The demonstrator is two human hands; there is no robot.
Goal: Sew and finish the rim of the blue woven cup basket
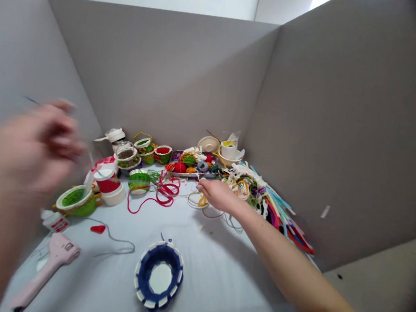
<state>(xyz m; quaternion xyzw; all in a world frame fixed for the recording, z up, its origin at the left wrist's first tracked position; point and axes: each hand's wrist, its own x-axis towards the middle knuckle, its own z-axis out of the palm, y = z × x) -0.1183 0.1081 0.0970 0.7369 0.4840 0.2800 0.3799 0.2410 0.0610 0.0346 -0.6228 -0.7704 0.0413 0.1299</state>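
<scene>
My right hand (216,193) reaches far across the table, fingers curled down on loose white and yellow cord (198,201) beside a tray of yarn balls (188,166). My left hand (30,147) is raised at the left, smeared by motion, and a thin dark strand seems to trail from it. A paper cup woven round with dark blue yarn (158,275) stands near me, between my arms.
Grey partition walls (171,75) enclose the table on three sides. A pink glue gun (47,263), a glue bottle (54,220), a green woven cup (76,200), red cord (161,193), several woven cups at the back, and a heap of coloured straws and cords (272,205) on the right.
</scene>
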